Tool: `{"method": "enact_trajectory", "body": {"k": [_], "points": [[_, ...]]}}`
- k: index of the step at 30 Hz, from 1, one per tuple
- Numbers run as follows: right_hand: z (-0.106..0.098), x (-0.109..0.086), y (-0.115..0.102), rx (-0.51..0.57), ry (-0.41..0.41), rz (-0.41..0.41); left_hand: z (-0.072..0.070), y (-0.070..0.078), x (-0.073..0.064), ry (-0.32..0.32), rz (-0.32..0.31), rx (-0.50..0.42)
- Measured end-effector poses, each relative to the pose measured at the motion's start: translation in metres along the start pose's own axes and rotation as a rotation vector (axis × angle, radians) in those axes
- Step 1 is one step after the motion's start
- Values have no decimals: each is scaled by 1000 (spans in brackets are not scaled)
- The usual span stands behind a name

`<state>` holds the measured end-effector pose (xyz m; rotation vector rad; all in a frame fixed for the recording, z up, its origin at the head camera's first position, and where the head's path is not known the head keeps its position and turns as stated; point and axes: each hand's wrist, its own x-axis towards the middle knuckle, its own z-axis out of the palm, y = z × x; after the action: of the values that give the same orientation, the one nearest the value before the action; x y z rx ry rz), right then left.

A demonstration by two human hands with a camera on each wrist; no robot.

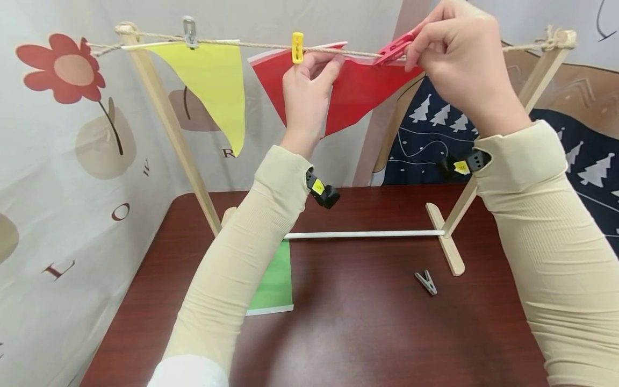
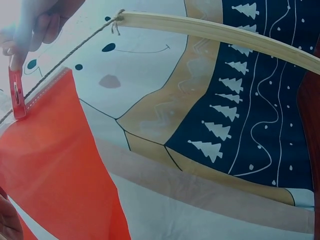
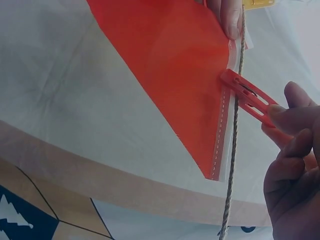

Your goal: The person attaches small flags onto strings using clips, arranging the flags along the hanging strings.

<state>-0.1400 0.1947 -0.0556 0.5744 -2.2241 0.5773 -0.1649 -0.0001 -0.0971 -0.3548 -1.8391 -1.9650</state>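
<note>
Dark red-brown table (image 1: 358, 333) is standing before a printed cloth (image 1: 425, 161), and above it the red flag (image 1: 367, 88) is hanging along a rope (image 1: 266, 46). With my left hand (image 1: 307, 99) I am pinching its top edge, fingers nearly together; with my right hand (image 1: 456, 59) I am holding the back end of a red clip (image 1: 394, 49) between thumb and finger. To my eye the flag is looking light, thin and easy to crease, so its pale top strip (image 3: 227, 135) is seeming the best place for holding. Right wrist view is showing more clearly the clip crossing the rope, tip over the flag's edge; whether it is biting, I cannot tell. Only head view is showing the yellow flag (image 1: 220, 80) and a loose grey clip (image 1: 430, 287)
</note>
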Motion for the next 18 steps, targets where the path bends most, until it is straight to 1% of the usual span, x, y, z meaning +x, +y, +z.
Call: {"method": "enact_trajectory", "body": {"k": [7, 10, 15, 18], "points": [[2, -3, 1, -19, 2, 5, -1, 5, -3, -5, 24, 40], [3, -4, 2, -12, 7, 13, -2, 5, -3, -5, 20, 40], [5, -6, 4, 6, -6, 39, -3, 4, -3, -9, 26, 71], [7, -8, 5, 2, -13, 42, -4, 4, -3, -16, 25, 86]]}}
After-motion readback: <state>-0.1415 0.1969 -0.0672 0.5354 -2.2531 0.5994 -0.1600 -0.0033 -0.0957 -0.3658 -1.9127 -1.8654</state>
